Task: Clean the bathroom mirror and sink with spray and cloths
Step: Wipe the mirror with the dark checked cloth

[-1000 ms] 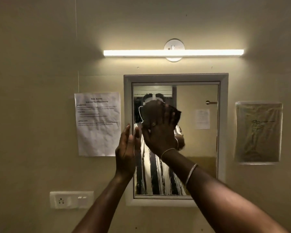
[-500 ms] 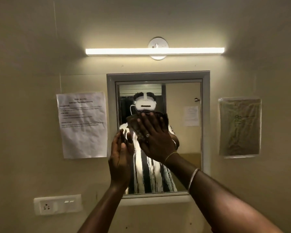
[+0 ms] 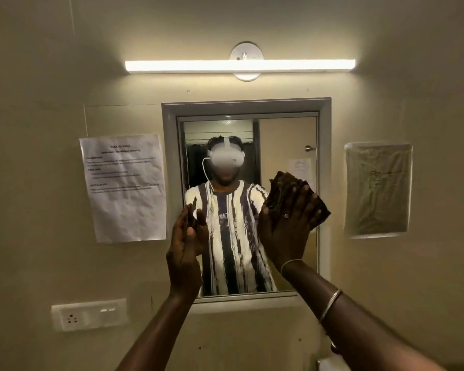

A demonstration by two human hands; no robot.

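Pressing cloth (image 3: 280, 184) to mirror (image 3: 279, 140), right hand (image 3: 284, 231)

A bathroom: framed wall mirror (image 3: 248, 162) under a strip light (image 3: 240, 66).

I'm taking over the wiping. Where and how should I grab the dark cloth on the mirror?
Probably pinch the upper edge of the cloth from above: it sticks out, crumpled, past the straight fingers of the right hand, which presses the rest flat against the mirror.
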